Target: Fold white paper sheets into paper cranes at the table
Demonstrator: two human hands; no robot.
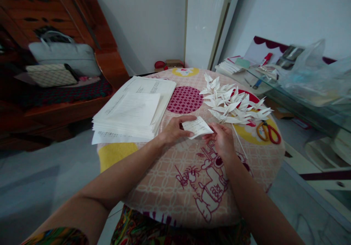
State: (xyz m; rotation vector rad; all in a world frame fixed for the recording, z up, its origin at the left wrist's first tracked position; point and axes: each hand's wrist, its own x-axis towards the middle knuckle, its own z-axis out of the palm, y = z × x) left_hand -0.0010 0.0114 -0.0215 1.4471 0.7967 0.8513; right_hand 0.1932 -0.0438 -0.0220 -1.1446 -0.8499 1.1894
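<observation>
A small folded piece of printed paper (197, 127) is held up between my two hands above the table. My left hand (175, 129) pinches its left side, thumb below and fingers above. At its right corner, the fingers of my right hand (221, 137) are closed on the paper's edge. A thick stack of printed sheets (128, 109) lies on the table to the left, with smaller cut paper on top. Beyond my right hand is a heap of folded white paper cranes (231, 100).
Scissors (268, 132) with orange and red handles lie at the table's right edge. A thin white stick (240, 142) rests near my right wrist. The round table has a patterned cloth (170, 175). A glass-topped cabinet (296, 91) stands right; a wooden bench (109, 60) with bags stands left.
</observation>
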